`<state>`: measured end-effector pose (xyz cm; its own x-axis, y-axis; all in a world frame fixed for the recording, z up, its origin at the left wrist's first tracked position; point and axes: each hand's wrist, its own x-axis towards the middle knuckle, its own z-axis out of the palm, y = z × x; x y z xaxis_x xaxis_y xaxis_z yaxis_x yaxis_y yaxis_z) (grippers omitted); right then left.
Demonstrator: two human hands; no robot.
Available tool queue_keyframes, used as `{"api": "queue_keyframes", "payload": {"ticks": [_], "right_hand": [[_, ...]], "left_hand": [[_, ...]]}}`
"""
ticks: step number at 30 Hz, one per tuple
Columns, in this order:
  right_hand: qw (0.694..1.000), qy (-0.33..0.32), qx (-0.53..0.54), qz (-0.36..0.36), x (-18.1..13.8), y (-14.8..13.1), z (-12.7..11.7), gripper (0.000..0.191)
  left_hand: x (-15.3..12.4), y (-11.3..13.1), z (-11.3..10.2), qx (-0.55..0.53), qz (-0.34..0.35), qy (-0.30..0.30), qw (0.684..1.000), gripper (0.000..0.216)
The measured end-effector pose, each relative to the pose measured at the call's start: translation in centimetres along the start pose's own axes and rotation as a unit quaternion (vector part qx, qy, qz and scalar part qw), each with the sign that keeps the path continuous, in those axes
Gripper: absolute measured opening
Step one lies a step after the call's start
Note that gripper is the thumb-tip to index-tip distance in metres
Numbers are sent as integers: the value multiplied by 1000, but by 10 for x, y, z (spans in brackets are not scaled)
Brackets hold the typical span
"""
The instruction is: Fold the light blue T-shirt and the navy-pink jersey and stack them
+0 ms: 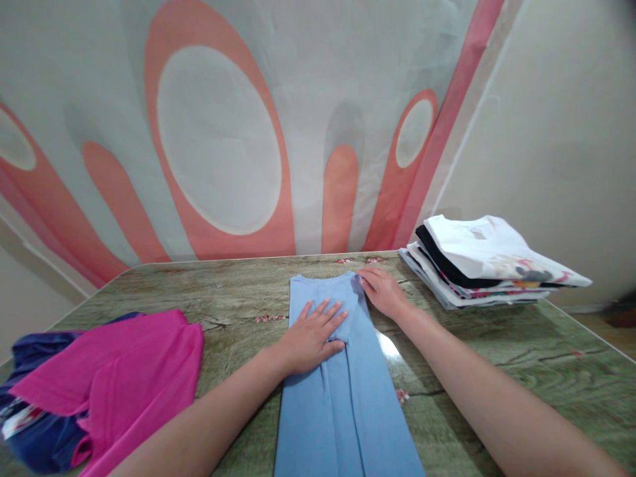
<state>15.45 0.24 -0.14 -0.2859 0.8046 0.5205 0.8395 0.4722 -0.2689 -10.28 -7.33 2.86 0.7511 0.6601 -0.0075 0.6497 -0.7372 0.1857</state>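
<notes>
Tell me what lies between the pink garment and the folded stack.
The head view shows the light blue garment there, the left hand flat on it and the right hand at its far right corner.

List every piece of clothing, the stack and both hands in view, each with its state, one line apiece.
Blue shirt: lying flat, sides folded in to a long strip.
Left hand: spread open, palm down on the shirt.
Right hand: fingers at the shirt's far right corner; pinch unclear.
Pink clothing: loose, draped over dark blue.
Dark blue clothing: rumpled, partly covered.
Clothes stack: folded, piled up.
White shirt: folded, atop the stack.
</notes>
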Motion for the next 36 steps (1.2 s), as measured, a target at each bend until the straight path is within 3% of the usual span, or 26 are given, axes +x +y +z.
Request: {"api": "queue_keyframes", "payload": {"ticks": [3, 5, 9, 13, 16, 21, 23, 27, 30, 33, 36], "right_hand": [[997, -60, 2, -48, 0, -11, 8, 36], [996, -80, -29, -10, -1, -13, 12, 38], [996, -47, -54, 61, -2, -7, 11, 38], [999, -13, 26, -41, -1, -8, 4, 33], [992, -36, 52, -109, -2, -14, 4, 28], [999, -5, 13, -32, -1, -10, 6, 27], [998, 4, 32, -48, -1, -11, 3, 28], [987, -67, 73, -128, -2, -23, 1, 29], [990, -92, 45, -98, -2, -25, 4, 30], [996, -67, 26, -52, 0, -21, 3, 26], [995, -34, 69, -68, 2, -27, -2, 23]], "left_hand": [[0, -1, 2, 2, 7, 6, 1000, 62], [1, -2, 3, 4, 10, 7, 1000, 62], [1, -1, 3, 8, 10, 11, 1000, 61], [0, -1, 3, 11, 6, 9, 1000, 61], [2, -4, 4, 15, 8, 8, 1000, 62], [6, -16, 3, 15, 3, 18, 1000, 61], [4, -19, -1, 6, 7, 22, 1000, 61], [-3, -23, -11, -37, 20, 71, 997, 61], [-8, -30, -11, -71, 9, 124, 990, 46], [-8, -40, -5, -71, -5, 142, 987, 40], [-5, -45, 1, -56, -12, 140, 988, 38]]}}
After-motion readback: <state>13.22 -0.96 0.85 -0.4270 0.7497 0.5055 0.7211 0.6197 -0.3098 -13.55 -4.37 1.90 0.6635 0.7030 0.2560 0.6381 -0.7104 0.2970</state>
